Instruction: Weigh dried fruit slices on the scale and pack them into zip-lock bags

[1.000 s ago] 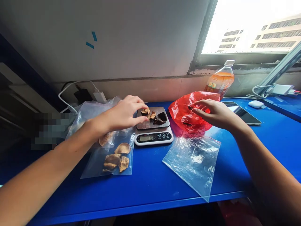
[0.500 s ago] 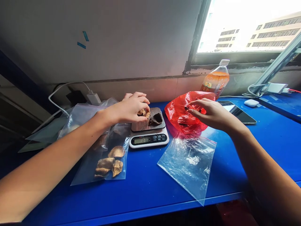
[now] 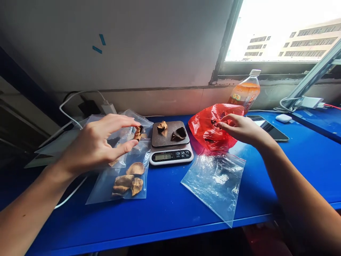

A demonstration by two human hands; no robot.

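Observation:
My left hand (image 3: 103,142) pinches a curled brown piece of dried peel (image 3: 137,133) between thumb and fingers, left of the kitchen scale (image 3: 170,156). On the scale's metal plate lie a light brown dried piece (image 3: 162,128) and a dark, cupped one (image 3: 179,134). The display is lit; its digits look like 116, any decimal point unclear. At the mouth of a crumpled red plastic bag (image 3: 198,124), my right hand (image 3: 241,129) is closed, fingertips together on a small dark dried piece (image 3: 214,122). More dark pieces show inside the bag.
Below the red bag lies a flat clear zip bag (image 3: 213,188). Left of the scale, clear bags hold several brown dried pieces (image 3: 135,169). Behind stand a drink bottle (image 3: 246,90) and a white charger (image 3: 108,107); a phone (image 3: 269,128) and white earbud case (image 3: 284,118) are right.
My left hand has lifted a dried peel piece off the scale and moved left and nearer with it, uncovering the plate. My right hand stays at the red bag.

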